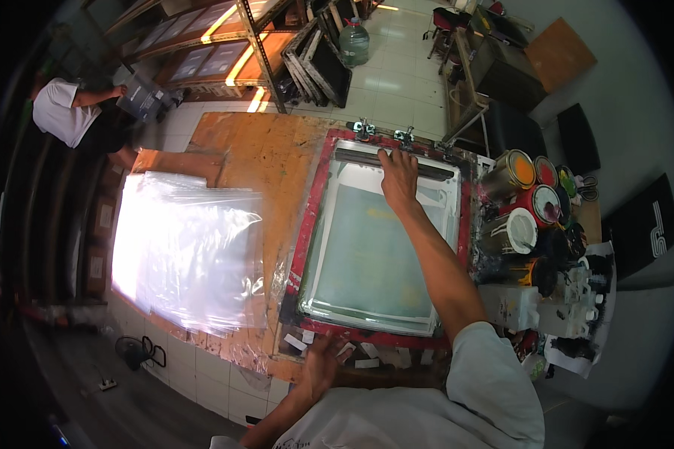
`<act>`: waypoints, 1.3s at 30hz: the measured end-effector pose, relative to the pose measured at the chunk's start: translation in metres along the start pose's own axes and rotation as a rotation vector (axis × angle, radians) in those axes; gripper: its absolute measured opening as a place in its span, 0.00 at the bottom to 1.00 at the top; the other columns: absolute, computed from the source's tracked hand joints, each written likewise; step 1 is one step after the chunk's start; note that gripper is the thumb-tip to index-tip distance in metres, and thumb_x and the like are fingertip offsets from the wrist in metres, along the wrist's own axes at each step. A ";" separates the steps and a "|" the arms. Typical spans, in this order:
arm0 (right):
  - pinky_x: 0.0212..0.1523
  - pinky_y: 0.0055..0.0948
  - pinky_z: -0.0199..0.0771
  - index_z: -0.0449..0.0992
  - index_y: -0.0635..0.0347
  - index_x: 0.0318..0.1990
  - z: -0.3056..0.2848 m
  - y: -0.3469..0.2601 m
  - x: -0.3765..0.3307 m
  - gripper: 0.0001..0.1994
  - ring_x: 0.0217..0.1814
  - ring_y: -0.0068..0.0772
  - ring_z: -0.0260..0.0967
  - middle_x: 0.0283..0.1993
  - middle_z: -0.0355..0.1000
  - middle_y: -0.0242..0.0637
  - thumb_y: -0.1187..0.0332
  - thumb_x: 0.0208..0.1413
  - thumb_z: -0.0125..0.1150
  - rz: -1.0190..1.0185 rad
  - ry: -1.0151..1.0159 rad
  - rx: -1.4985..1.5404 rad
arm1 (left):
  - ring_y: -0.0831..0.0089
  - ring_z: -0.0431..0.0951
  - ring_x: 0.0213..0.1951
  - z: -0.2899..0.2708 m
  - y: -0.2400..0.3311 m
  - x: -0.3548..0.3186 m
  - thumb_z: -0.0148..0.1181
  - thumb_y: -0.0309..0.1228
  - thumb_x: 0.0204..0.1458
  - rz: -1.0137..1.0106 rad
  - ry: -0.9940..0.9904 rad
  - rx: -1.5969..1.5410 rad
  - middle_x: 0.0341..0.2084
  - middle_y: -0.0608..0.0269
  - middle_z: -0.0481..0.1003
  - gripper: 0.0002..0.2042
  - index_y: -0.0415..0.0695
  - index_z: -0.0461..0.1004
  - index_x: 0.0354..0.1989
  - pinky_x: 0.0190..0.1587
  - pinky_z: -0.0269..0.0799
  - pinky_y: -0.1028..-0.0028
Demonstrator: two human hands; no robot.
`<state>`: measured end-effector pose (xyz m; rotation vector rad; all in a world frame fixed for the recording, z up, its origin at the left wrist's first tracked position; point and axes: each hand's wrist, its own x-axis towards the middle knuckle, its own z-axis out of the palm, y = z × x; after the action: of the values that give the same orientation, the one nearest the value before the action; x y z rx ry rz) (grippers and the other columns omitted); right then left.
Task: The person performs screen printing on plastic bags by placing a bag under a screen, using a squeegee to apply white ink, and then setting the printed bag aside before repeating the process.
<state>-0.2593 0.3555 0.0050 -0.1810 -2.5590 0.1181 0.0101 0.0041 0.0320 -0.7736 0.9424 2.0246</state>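
A screen printing frame (297, 258) with red edges lies in front of me, its pale green mesh (378, 262) ringed by white. Across the far end of the mesh rests a long dark squeegee (436, 172). My right hand (401, 178) reaches over the mesh, with its fingers closed on the squeegee's middle. Down at the frame's near edge, left of centre, is my left hand (320, 367). Its fingers are dim and partly hidden against the red bar, so their grip is unclear. Metal hinge clamps (364, 129) stand along the frame's far edge.
Left of the frame, a stack of clear plastic bags (195, 254) covers part of the wooden table (277, 157). Open ink cans (508, 173) and plastic containers (513, 305) crowd the right side. A person (67, 112) holds a grey sheet near the shelves (254, 45).
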 end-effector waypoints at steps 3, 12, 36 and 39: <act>0.52 0.44 0.61 0.75 0.53 0.53 0.002 -0.008 0.000 0.20 0.50 0.43 0.68 0.41 0.71 0.40 0.81 0.52 0.61 0.016 -0.190 -0.003 | 0.61 0.70 0.61 0.008 0.002 -0.007 0.56 0.41 0.68 0.004 0.017 0.040 0.57 0.61 0.71 0.19 0.49 0.66 0.63 0.63 0.66 0.52; 0.51 0.46 0.59 0.74 0.51 0.57 -0.114 -0.080 -0.125 0.24 0.50 0.43 0.67 0.41 0.70 0.39 0.79 0.52 0.62 -0.020 -0.274 0.088 | 0.63 0.69 0.65 0.010 0.006 -0.017 0.64 0.40 0.62 0.026 -0.038 0.092 0.55 0.60 0.71 0.20 0.46 0.66 0.57 0.61 0.63 0.52; 0.55 0.53 0.57 0.68 0.46 0.70 -0.145 -0.141 -0.240 0.34 0.44 0.38 0.65 0.37 0.65 0.36 0.76 0.53 0.63 0.043 -0.210 0.070 | 0.55 0.60 0.72 -0.005 -0.013 0.025 0.48 0.42 0.63 0.043 0.087 0.187 0.69 0.52 0.62 0.27 0.41 0.64 0.67 0.70 0.47 0.40; 0.56 0.54 0.55 0.70 0.46 0.69 -0.128 -0.121 -0.213 0.35 0.45 0.37 0.65 0.38 0.65 0.35 0.76 0.50 0.66 0.055 -0.237 0.072 | 0.55 0.58 0.73 -0.003 -0.013 0.025 0.50 0.42 0.63 0.037 0.090 0.196 0.69 0.53 0.62 0.27 0.41 0.64 0.67 0.71 0.46 0.41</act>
<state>-0.0254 0.2095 0.0127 -0.2223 -2.7808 0.2666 0.0080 0.0173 0.0065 -0.7487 1.1945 1.9075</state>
